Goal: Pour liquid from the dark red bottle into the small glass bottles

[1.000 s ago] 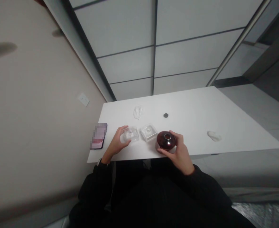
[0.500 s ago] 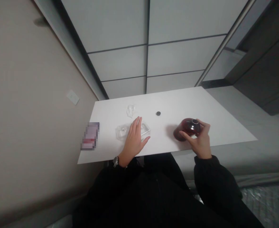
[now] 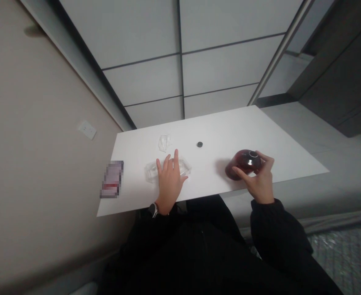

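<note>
My right hand [image 3: 260, 180] grips a dark red round bowl [image 3: 243, 162], held upside down and tilted just above the white table [image 3: 285, 159] at its right front. My left hand [image 3: 169, 178] lies flat with fingers stretched out over a clear plastic box [image 3: 185, 166]. A second clear plastic box [image 3: 150, 172] sits right beside it on the left. A watch shows on my left wrist.
A phone-sized flat object [image 3: 112, 184] lies near the table's left edge. A crumpled clear wrapper [image 3: 163, 142] and a small dark round cap [image 3: 199, 144] lie further back. A wall runs along the left, with an outlet [image 3: 87, 130] on it.
My right hand carried the red bowl from the table's middle front to the right and tilted it. My left hand left the left-hand clear box and spread flat over the other one.
</note>
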The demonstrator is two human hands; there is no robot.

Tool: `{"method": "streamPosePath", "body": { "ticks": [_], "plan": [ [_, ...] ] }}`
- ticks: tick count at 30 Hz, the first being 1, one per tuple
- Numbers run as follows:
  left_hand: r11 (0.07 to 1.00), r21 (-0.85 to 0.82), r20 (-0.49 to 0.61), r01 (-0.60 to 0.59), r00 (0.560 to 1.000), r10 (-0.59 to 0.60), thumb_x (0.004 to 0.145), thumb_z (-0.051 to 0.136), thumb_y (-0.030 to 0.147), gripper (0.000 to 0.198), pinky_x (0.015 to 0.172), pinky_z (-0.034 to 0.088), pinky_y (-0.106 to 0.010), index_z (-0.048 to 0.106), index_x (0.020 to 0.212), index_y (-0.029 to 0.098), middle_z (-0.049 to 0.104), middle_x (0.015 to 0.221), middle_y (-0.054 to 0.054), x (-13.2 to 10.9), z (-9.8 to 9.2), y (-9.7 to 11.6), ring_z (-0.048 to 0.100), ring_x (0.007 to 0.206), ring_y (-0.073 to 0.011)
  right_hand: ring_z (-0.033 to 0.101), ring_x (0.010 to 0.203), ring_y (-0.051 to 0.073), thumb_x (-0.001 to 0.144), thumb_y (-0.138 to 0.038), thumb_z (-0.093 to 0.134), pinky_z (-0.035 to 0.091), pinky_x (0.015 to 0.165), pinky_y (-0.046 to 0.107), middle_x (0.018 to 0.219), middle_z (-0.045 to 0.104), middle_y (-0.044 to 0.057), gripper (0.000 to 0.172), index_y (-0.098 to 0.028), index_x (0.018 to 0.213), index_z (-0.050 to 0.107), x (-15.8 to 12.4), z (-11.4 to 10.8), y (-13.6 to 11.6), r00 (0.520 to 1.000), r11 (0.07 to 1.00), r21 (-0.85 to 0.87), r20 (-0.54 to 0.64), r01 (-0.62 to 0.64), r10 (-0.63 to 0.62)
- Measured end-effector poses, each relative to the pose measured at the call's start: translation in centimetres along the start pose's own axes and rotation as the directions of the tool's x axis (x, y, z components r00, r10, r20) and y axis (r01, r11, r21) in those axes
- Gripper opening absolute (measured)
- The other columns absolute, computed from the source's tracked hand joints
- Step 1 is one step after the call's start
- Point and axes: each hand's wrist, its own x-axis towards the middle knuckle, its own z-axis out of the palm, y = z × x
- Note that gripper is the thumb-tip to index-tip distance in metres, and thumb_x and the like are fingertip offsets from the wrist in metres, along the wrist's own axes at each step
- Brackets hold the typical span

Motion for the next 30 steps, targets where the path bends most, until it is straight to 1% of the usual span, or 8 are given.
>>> {"method": "streamPosePath", "body": {
  "ticks": [4,7,10,14,18,20,24,30],
  "plan": [
    [0.968,-0.252,-0.115,0.007,0.993,-0.037,0.074,0.092,0.024,0.109,0.126,0.030,-0.067,0.025,0.159,0.018,0.065,0.138,-0.018,0.0,-0.2,-0.7,0.056,0.141,-0.0371,0.070,0.116,0.037,0.065,-0.060,0.091,0.061,0.097,0.060,0.133,0.063,0.020,0.097,-0.021,0.141,0.044,-0.2,0.4,0.0,0.999,1.000,-0.005,0.040,0.021,-0.021],
    [0.881,-0.472,-0.154,-0.004,0.985,-0.078,0.070,0.095,0.023,0.096,0.121,0.042,-0.060,0.038,0.146,0.022,0.065,0.135,-0.013,-0.4,-1.1,-0.9,0.061,0.135,-0.0346,0.070,0.116,0.035,0.067,-0.058,0.090,0.062,0.098,0.057,0.135,0.063,0.019,0.093,-0.022,0.140,0.045,-0.6,1.1,-0.2,0.996,0.998,0.011,0.062,0.060,-0.060],
    [0.773,-0.634,-0.137,-0.007,0.985,-0.103,0.071,0.094,0.026,0.082,0.115,0.050,-0.052,0.045,0.137,0.023,0.062,0.136,-0.012,-0.9,-2.7,-1.0,0.062,0.132,-0.0313,0.069,0.120,0.036,0.068,-0.058,0.090,0.061,0.100,0.056,0.138,0.063,0.020,0.091,-0.022,0.140,0.046,-1.1,2.2,-0.7,0.993,0.996,0.038,0.089,0.077,-0.080],
    [0.692,-0.720,-0.119,-0.051,0.992,-0.050,0.072,0.093,0.029,0.075,0.117,0.049,-0.052,0.052,0.135,0.024,0.059,0.137,-0.012,-1.4,-4.7,-1.5,0.059,0.135,-0.0314,0.067,0.125,0.037,0.071,-0.059,0.089,0.058,0.105,0.058,0.140,0.062,0.020,0.091,-0.023,0.142,0.045,-2.2,3.9,-1.6,0.980,0.994,0.082,0.182,0.070,-0.084],
    [0.553,-0.833,-0.041,0.007,0.996,-0.075,0.070,0.095,0.034,0.086,0.109,0.057,-0.047,0.045,0.139,0.024,0.061,0.137,-0.013,-1.9,-5.5,-2.3,0.064,0.132,-0.0301,0.066,0.128,0.037,0.073,-0.058,0.088,0.056,0.108,0.058,0.142,0.062,0.019,0.088,-0.023,0.142,0.045,-3.6,5.8,-2.8,0.959,0.989,0.112,0.257,0.094,-0.121],
    [0.515,-0.856,-0.003,0.044,0.996,-0.089,0.068,0.096,0.039,0.088,0.104,0.060,-0.046,0.044,0.138,0.024,0.063,0.138,-0.015,-2.1,-5.9,-2.8,0.064,0.133,-0.0316,0.066,0.129,0.037,0.074,-0.058,0.087,0.056,0.109,0.057,0.142,0.062,0.018,0.087,-0.024,0.142,0.046,-4.4,6.9,-3.6,0.946,0.985,0.128,0.289,0.113,-0.146],
    [0.607,-0.792,0.026,0.059,0.998,-0.064,0.071,0.094,0.044,0.085,0.098,0.063,-0.048,0.049,0.140,0.023,0.062,0.143,-0.017,-2.0,-7.4,-3.9,0.064,0.134,-0.0343,0.067,0.128,0.036,0.076,-0.058,0.087,0.057,0.108,0.055,0.141,0.064,0.017,0.085,-0.024,0.143,0.046,-5.9,8.8,-5.1,0.912,0.979,0.170,0.374,0.113,-0.170],
    [0.793,-0.597,-0.026,-0.118,0.991,0.129,0.081,0.089,0.041,0.076,0.097,0.064,-0.044,0.053,0.146,0.026,0.061,0.145,-0.014,-0.9,-10.3,-5.5,0.064,0.131,-0.0291,0.066,0.131,0.036,0.077,-0.057,0.087,0.057,0.109,0.054,0.142,0.064,0.016,0.083,-0.025,0.143,0.047,-7.2,10.2,-6.4,0.870,0.973,0.201,0.454,0.111,-0.193]
  ]
}}
